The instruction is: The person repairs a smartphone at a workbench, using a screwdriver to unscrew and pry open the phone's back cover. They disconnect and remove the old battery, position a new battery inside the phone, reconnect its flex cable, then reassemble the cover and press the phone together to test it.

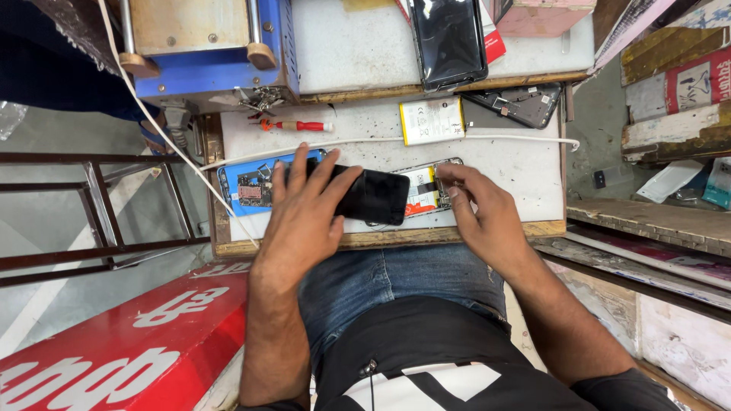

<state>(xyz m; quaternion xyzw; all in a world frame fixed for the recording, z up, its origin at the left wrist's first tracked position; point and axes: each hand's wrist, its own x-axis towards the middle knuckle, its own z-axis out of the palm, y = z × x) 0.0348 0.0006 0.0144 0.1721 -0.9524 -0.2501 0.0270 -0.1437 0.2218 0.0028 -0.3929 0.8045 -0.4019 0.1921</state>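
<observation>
While our left hand (304,202) grips the glossy black screen (373,196), our right hand (480,205) pinches the opened phone (426,190). Both lie near the workbench's (518,164) front edge.

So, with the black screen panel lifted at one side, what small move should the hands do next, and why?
Probably the left hand should keep the black screen panel steady and tilted while the right hand works its fingertips at the open phone body. The panel lies partly over the body, so the two may still be joined; pulling further could strain that.
</observation>
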